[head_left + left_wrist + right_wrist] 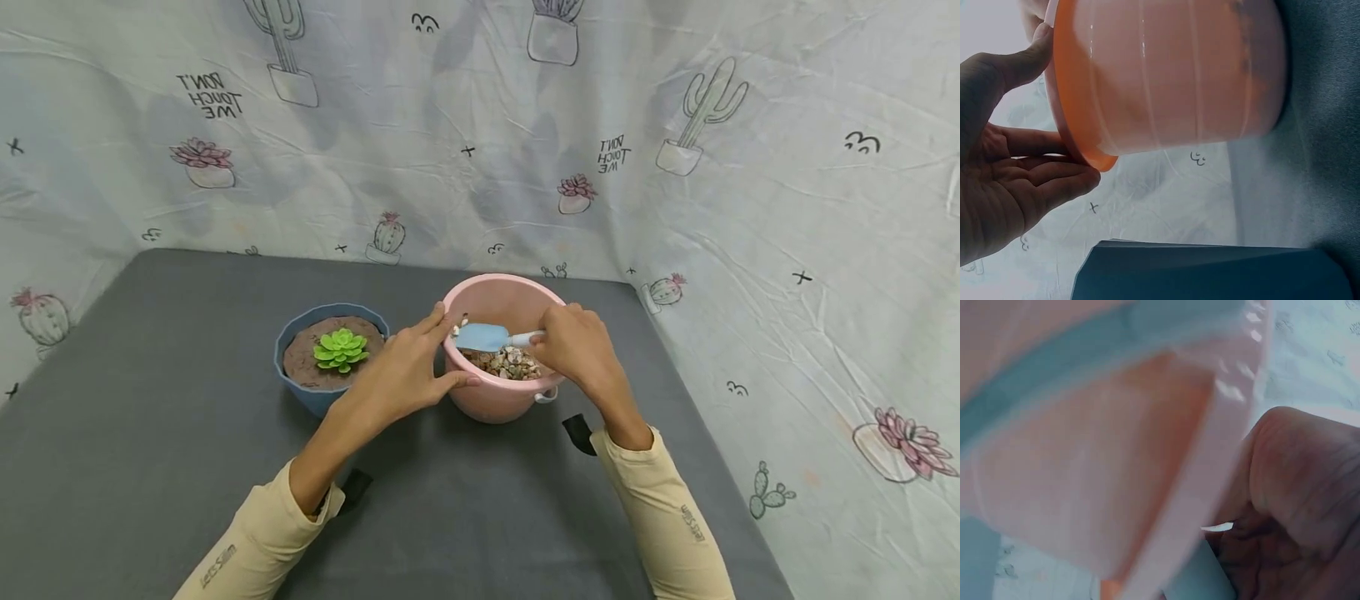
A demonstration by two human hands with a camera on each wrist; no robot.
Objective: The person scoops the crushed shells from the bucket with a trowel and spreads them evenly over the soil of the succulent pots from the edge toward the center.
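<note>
A pink bucket [491, 407] stands on the grey table, with mixed small stones [513, 363] inside it. My left hand [397, 375] holds its rim from the left, thumb at the near side and fingers farther round. In the left wrist view, those fingers [1063, 181] lie along the rim's outer edge. A small trowel [482, 337] with a light blue blade and a white handle is gripped in my right hand [579, 343] over the bucket's right rim. Its blade lies inside the bucket mouth, with a few whitish stones at the tip.
Left of the bucket stands a blue pot [294, 385] filled with brown soil [302, 364] and a bright green succulent [341, 350]. A white handle [547, 396] hangs on the bucket's front right. Behind the grey table [187, 400] hangs a cactus-printed white cloth [495, 108].
</note>
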